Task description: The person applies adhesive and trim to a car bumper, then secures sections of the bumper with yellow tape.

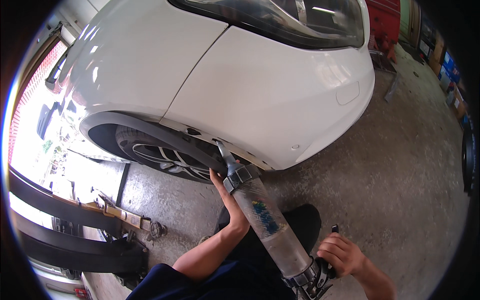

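One white car [117,55], front bumper [280,95] beside black wheel-arch trim [182,146]. Cartridge gun [289,252] slants up below the bumper's edge, presumably for reach; clear barrel [248,194], contents I can't identify. Right hand [342,254] is wrapped round its rear handle, likely for control. Left hand [229,197] props the front, probably steadying the nozzle [226,152]; can't tell if those fingers close.

Around you: worn grey concrete floor [400,165]; to your left, daylight flooding a wide opening [27,130]; ahead right, a red cabinet [384,20]; at your far right, blue and brown boxes [450,65]
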Demonstrator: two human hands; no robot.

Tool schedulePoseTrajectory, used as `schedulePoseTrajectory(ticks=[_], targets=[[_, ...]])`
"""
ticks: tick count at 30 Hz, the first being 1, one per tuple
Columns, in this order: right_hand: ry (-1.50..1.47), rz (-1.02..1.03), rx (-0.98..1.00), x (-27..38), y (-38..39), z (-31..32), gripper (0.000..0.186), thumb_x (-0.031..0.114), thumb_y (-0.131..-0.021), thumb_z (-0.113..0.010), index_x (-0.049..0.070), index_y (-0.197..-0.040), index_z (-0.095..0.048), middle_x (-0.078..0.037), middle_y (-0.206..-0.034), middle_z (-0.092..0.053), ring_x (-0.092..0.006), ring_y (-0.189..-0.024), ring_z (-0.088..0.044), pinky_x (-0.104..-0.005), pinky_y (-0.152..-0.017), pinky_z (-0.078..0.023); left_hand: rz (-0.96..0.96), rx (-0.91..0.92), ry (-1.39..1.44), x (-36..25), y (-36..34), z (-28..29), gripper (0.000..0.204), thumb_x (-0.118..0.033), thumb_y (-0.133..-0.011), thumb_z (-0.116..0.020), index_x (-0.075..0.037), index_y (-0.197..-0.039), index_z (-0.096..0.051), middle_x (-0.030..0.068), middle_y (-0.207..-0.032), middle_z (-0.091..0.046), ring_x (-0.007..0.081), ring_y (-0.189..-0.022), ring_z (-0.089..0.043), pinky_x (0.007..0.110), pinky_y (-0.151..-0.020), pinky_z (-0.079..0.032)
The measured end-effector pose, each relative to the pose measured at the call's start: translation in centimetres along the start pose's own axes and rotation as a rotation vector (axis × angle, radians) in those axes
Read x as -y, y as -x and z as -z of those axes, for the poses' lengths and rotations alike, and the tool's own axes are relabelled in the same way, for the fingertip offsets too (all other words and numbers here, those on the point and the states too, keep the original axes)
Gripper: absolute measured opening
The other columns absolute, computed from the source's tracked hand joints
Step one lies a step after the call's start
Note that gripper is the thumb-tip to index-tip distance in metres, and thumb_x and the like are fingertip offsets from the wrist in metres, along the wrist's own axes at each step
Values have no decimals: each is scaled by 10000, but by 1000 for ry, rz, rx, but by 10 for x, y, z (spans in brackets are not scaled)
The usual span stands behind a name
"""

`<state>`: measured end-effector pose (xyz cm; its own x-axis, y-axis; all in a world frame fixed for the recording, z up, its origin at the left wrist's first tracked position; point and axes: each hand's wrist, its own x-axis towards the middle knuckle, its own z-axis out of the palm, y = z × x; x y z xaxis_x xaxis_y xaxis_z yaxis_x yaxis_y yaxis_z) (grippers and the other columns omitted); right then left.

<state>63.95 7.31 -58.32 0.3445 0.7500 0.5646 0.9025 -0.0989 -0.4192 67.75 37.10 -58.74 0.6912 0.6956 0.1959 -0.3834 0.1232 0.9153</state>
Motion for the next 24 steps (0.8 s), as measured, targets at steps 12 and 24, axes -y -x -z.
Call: schedulePoseTrajectory(ticks=[12, 24], targets=[[73, 17, -34, -4, 14, -18, 205, 105, -681, -642, 18, -862, -600, -102, -826, -602, -263, -740, -616, -362, -679, -519, 64, -34, 30, -5, 15, -12, 639, -152, -997, -491, -214, -1525, -136, 125, -1302, -512, 233, -1164, -555, 344, -963, -492], [118, 14, -16, -7, 16, -18, 213, 132, -637, -634, 42, -827, -605, -74, -790, -594, -236, -722, -610, -331, -634, -500, 55, -76, 55, 2, 11, -10, 626, -182, -1006, -483, -195, -1527, -137, 128, -1292, -519, 229, -1177, -543, 333, -973, -487]])
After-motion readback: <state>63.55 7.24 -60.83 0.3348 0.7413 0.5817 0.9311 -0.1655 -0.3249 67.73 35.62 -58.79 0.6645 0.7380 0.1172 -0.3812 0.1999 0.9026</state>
